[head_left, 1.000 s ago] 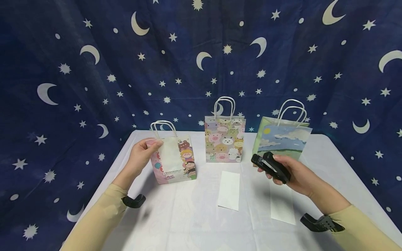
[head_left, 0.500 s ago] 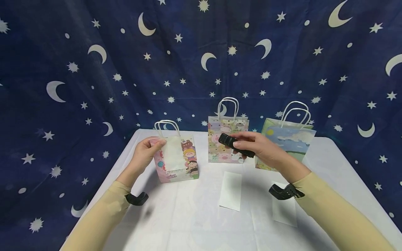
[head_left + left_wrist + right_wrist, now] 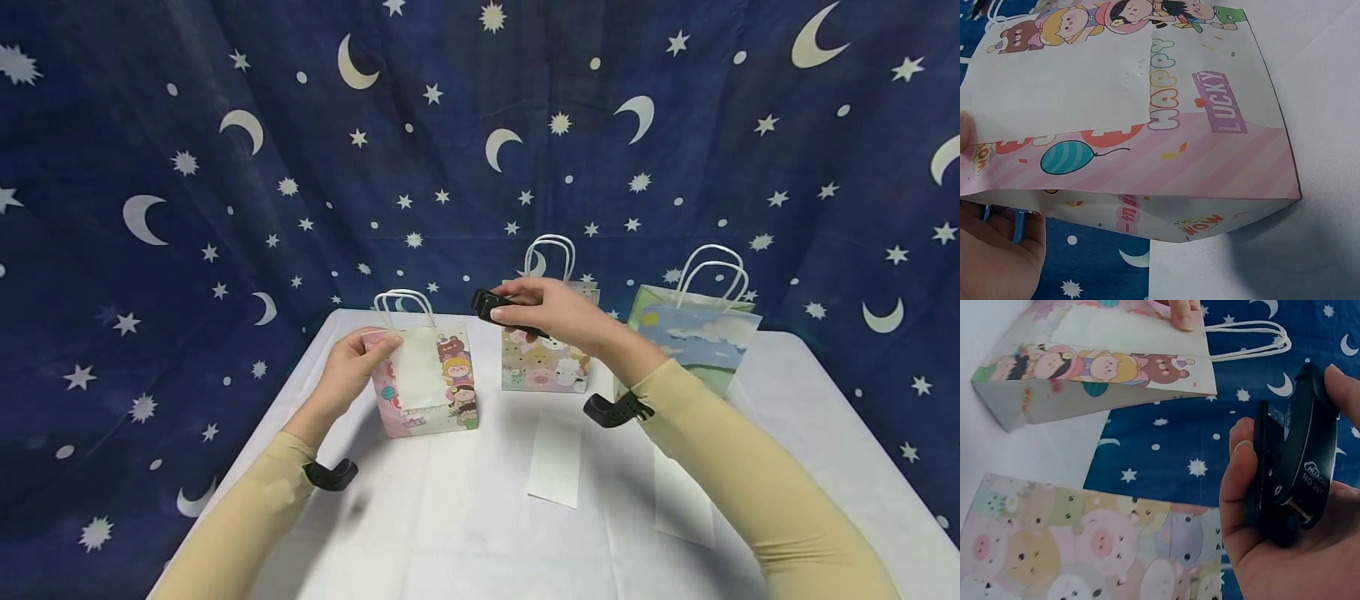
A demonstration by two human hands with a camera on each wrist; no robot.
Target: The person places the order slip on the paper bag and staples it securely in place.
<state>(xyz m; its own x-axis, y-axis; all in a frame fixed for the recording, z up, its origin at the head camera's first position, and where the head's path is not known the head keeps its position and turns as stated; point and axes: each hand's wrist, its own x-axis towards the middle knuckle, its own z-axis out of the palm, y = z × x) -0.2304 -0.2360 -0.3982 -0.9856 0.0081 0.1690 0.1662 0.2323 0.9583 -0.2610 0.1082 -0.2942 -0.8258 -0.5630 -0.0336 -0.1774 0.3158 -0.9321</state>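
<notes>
My left hand (image 3: 352, 367) pinches the upper left edge of a pink cartoon paper gift bag (image 3: 459, 417), its thumb pressing a blank white paper strip (image 3: 418, 371) flat against the front. In the left wrist view the strip (image 3: 1066, 94) lies over part of the printed lettering. A black stapler (image 3: 1310, 450) sits in my right hand (image 3: 558, 312), gripped between thumb and fingers with its jaws apart. That hand hovers in front of an animal-print gift bag (image 3: 543, 367), to the right of the pink bag's handles (image 3: 405, 296), overlapping the animal bag's top in the head view.
A landscape-print gift bag (image 3: 697, 337) with white handles stands at the right. Two white paper strips lie on the white-covered table (image 3: 480, 517): one strip (image 3: 555, 462) near the middle, another strip (image 3: 681, 500) partly under my right forearm. A starry blue curtain (image 3: 450, 100) hangs behind.
My right hand has carried the stapler left and up, from before the landscape bag to before the animal-print bag. The left hand keeps its hold on the pink bag and strip.
</notes>
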